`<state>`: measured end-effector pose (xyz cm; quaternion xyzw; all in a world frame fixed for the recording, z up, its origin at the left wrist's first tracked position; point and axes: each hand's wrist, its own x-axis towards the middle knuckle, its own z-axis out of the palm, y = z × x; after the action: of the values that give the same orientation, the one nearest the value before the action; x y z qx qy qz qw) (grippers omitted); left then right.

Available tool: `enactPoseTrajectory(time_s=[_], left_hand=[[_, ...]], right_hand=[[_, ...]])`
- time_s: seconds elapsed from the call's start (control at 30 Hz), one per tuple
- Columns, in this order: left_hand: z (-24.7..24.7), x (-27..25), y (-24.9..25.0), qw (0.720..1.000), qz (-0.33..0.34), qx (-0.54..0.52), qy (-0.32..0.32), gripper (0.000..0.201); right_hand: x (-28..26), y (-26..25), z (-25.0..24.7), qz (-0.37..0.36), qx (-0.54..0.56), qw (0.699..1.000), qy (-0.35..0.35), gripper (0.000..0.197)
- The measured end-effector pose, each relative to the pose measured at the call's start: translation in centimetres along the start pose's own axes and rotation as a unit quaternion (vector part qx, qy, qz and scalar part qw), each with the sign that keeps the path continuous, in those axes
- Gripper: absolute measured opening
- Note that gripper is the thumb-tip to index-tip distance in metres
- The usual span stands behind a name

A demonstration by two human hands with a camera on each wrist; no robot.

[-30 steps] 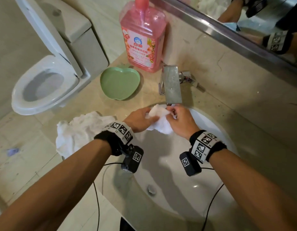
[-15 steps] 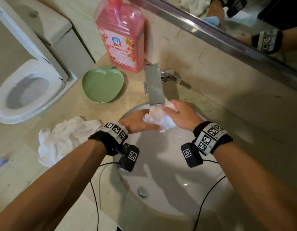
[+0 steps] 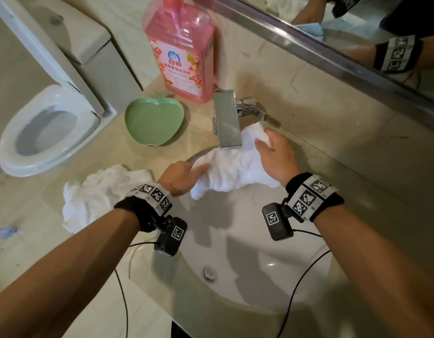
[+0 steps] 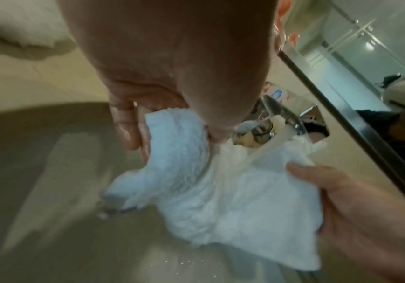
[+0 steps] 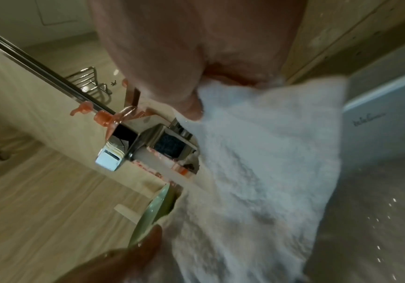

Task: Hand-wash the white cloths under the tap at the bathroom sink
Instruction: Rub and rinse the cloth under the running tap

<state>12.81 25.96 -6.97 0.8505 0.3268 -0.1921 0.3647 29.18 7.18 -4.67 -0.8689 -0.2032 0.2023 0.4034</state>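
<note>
A white cloth [image 3: 231, 167] is stretched out under the chrome tap [image 3: 227, 120] over the back of the white sink [image 3: 260, 276]. My left hand [image 3: 184, 175] pinches its near left edge. My right hand [image 3: 272, 152] grips its far right corner by the wall. In the left wrist view water runs from the tap onto the cloth [image 4: 232, 191], with my left thumb and fingers [image 4: 126, 124] pinching it. The right wrist view shows the cloth [image 5: 257, 181] hanging from my right hand. A second white cloth [image 3: 99, 193] lies crumpled on the counter, left of the sink.
A green apple-shaped dish [image 3: 153, 123] sits on the beige counter [image 3: 108, 152] left of the tap. Behind it stands a pink detergent bottle [image 3: 182, 50]. A toilet [image 3: 43, 128] is at the left. A mirror [image 3: 357, 32] runs along the wall behind the tap.
The cloth was bunched between both hands under the tap. My hands have drawn apart, the right one toward the wall, and the cloth is now spread out.
</note>
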Motion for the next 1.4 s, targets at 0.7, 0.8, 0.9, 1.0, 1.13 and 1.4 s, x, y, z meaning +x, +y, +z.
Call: enactPoseTrajectory(time_s=[0.7, 0.8, 0.9, 1.0, 1.13, 1.4], left_hand=[[-1.3, -1.1, 4.5, 0.996, 0.065, -0.037, 0.04, 0.047], [-1.1, 0.2, 2.6, 0.991, 0.115, -0.063, -0.001, 0.073], [-0.4, 1.0, 2.9, 0.969, 0.14, -0.176, -0.1, 0.104], [0.1, 2.1, 3.9, 0.97, 0.103, -0.198, -0.093, 0.081], [0.5, 3.0, 4.3, 0.963, 0.055, -0.261, -0.04, 0.056], [0.5, 3.5, 4.9, 0.989, 0.005, -0.14, 0.044, 0.05]], right_hand=[[-2.8, -1.0, 4.6, 0.026, 0.024, 0.99, -0.133, 0.041], [-2.2, -0.7, 3.1, 0.057, 0.071, 0.988, -0.128, 0.032], [-1.5, -0.4, 2.0, 0.092, 0.106, 0.98, -0.138, 0.027], [-1.1, 0.0, 1.4, 0.097, 0.126, 0.972, -0.173, 0.028], [-0.6, 1.1, 1.1, 0.057, 0.051, 0.99, -0.121, 0.031], [-0.2, 0.9, 3.3, 0.09, 0.037, 0.99, -0.105, 0.049]])
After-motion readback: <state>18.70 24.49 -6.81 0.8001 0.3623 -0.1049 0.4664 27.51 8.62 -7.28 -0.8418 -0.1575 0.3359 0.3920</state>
